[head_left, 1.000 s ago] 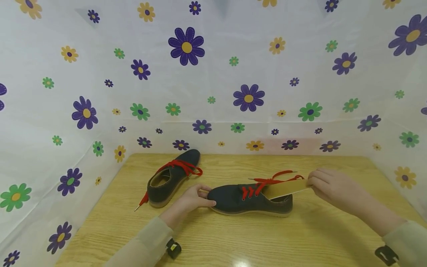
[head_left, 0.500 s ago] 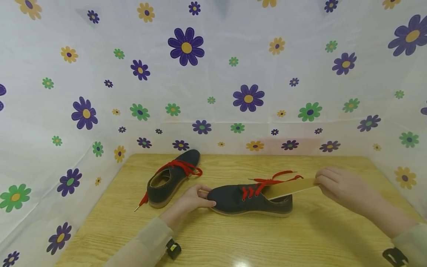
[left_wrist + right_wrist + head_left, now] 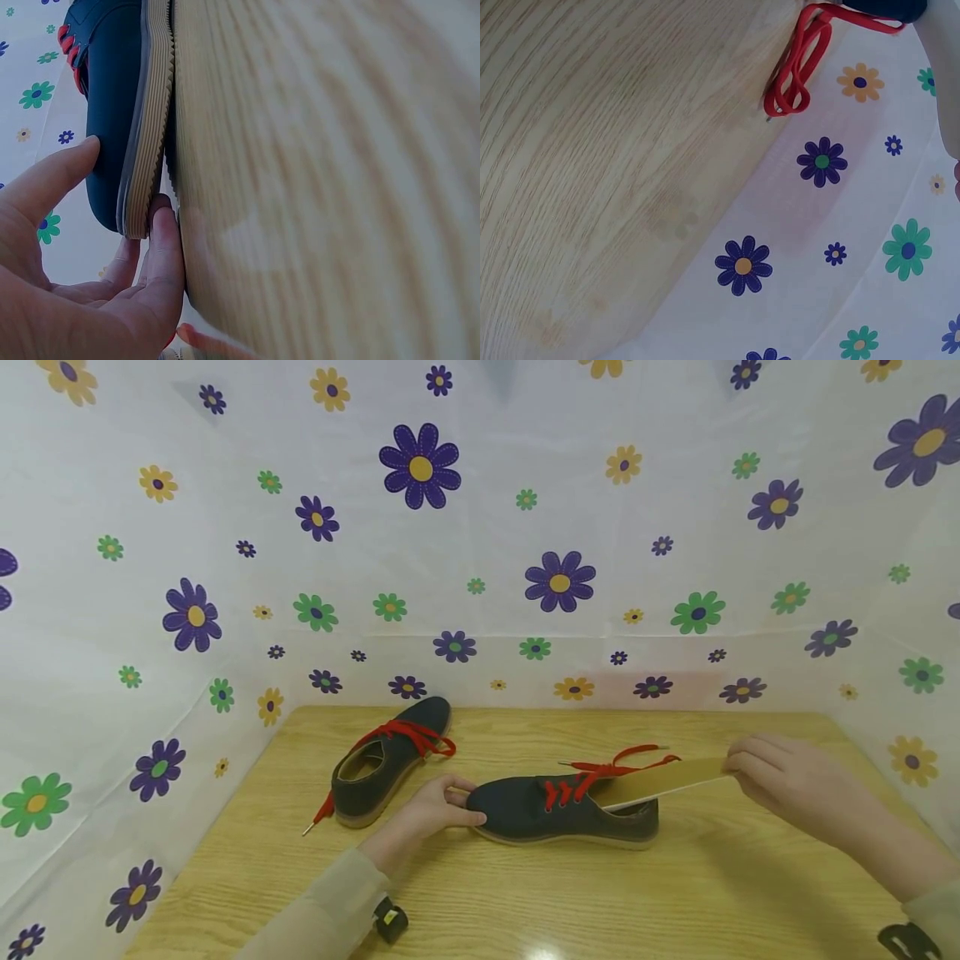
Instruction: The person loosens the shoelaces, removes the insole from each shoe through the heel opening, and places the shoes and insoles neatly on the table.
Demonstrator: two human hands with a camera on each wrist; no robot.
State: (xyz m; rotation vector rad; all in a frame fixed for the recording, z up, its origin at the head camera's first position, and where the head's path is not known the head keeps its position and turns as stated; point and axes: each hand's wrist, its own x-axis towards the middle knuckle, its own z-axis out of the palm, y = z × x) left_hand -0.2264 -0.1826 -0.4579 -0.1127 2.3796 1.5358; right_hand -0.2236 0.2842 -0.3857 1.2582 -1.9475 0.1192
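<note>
A dark navy shoe (image 3: 517,810) with red laces (image 3: 596,774) lies sole down on the table, toe to the left. My left hand (image 3: 433,810) grips its toe; in the left wrist view the thumb presses the upper and the fingers reach around the ribbed sole (image 3: 150,112). My right hand (image 3: 780,781) pinches the heel end of a tan insole (image 3: 675,781), which slants up out of the shoe's opening. The insole's front part is hidden inside the shoe. In the right wrist view, the pale insole (image 3: 941,75) and a sliver of fingertip show at the right edge.
A second navy shoe (image 3: 382,768) with red laces stands to the left, toe pointing away. The wood-grain table (image 3: 570,893) meets a flower-print sheet (image 3: 480,527) at the back and sides.
My right hand has moved to the right, drawing the insole further out of the shoe. The left hand and both shoes have stayed in place.
</note>
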